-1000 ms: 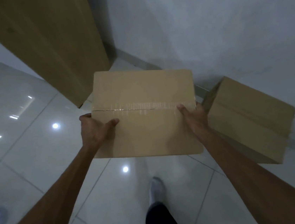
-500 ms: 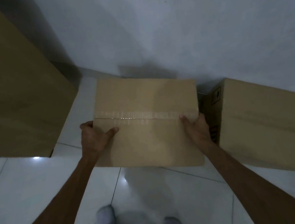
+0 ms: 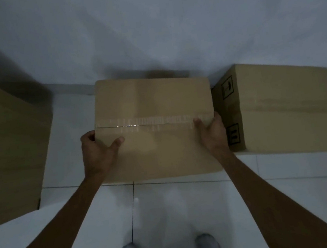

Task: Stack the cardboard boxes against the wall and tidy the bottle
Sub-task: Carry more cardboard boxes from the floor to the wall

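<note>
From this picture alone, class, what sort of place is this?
Probably a bare indoor room or hallway used for storage: glossy white floor tiles, a plain white wall, and taped cardboard boxes set along it.

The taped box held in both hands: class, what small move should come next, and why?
Probably lower the taped box straight down to the floor by the wall. The left hand and right hand grip its sides, its far edge nears the wall, and it fits the gap beside the right box.
</note>
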